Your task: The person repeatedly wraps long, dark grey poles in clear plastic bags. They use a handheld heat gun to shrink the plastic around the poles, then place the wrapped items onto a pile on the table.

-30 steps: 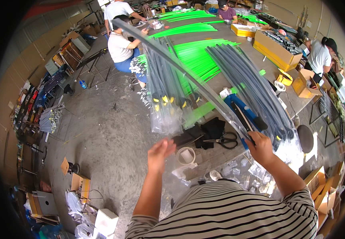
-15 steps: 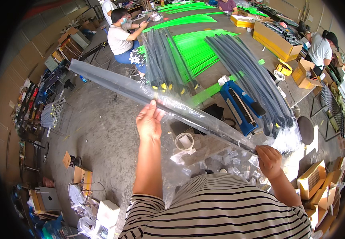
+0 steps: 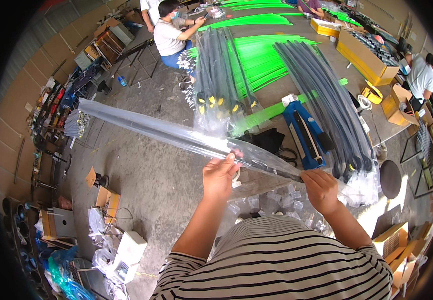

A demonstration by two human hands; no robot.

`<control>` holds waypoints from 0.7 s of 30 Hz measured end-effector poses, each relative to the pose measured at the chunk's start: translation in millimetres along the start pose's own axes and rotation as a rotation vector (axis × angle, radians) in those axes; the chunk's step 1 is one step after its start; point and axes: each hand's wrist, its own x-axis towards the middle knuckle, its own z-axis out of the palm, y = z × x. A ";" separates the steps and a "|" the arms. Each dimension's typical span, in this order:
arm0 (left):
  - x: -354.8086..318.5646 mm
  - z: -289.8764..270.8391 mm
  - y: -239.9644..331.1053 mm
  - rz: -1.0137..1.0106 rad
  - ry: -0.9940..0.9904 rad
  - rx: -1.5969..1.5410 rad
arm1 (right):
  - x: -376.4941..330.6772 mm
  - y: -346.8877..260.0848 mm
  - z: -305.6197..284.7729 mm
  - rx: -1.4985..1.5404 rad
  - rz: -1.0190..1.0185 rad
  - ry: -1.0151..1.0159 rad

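A long clear plastic sleeve with a dark rod inside stretches across in front of me, slanting from upper left to lower right. My left hand pinches it near the middle, thumb on top. Towards its right end, my right hand is closed round the gathered plastic. Beyond the hands, at the table's near side, lie a blue tool like a bag sealer, black scissors and a black cloth-like item. A roll of tape is mostly hidden behind my left hand.
Bagged dark rods with yellow marks and another rod bundle lie on the table, over bright green strips. A seated person is at far left, another at right. Boxes and a round stool stand rightward.
Both hands are nearer each other. The left has moved right and lower, the right a little left and up. The sleeve lies less steeply. The whole view has shifted slightly.
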 end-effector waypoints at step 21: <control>12.4 -91.6 31.5 0.098 0.187 -0.002 | -33.4 67.4 -2.5 0.997 1.115 0.280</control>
